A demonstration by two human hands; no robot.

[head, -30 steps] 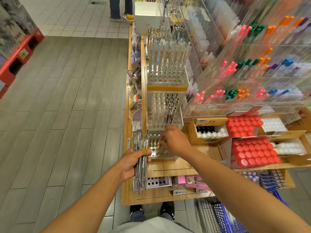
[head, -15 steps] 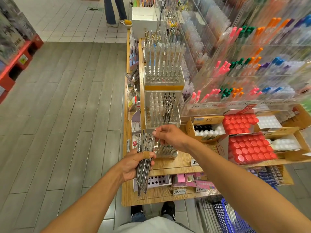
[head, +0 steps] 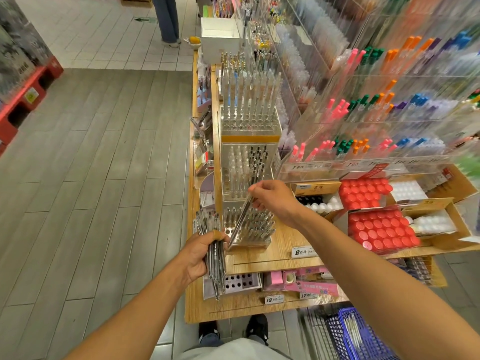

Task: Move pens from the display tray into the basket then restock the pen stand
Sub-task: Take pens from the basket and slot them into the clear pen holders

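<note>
A single clear pen (head: pixel 241 216) is pinched between the thumb and fingertips of the right hand (head: pixel 272 201), its grip closed on the pen's upper end. The pen slants down to the left, its lower tip near the front left corner of the clear pen stand (head: pixel 249 229), just beside the left thumb. The stand sits on the wooden surface (head: pixel 272 255) and holds a cluster of upright pens toward its right and far side, with bare holes at its near left.

The left hand (head: pixel 200 255) has its grip wrapped round a bundle of pens (head: pixel 214 253), which stand roughly upright, ends sticking out above and below the fist.

Beyond the stand rise taller clear racks (head: pixel 249 131) with more pens. To the right are cardboard boxes of red-capped bottles (head: pixel 379 229) and white ones, with tiered shelves of coloured markers (head: pixel 363 105) above. A blue basket (head: pixel 361 336) sits on the floor at the near right, with a few pens inside.
</note>
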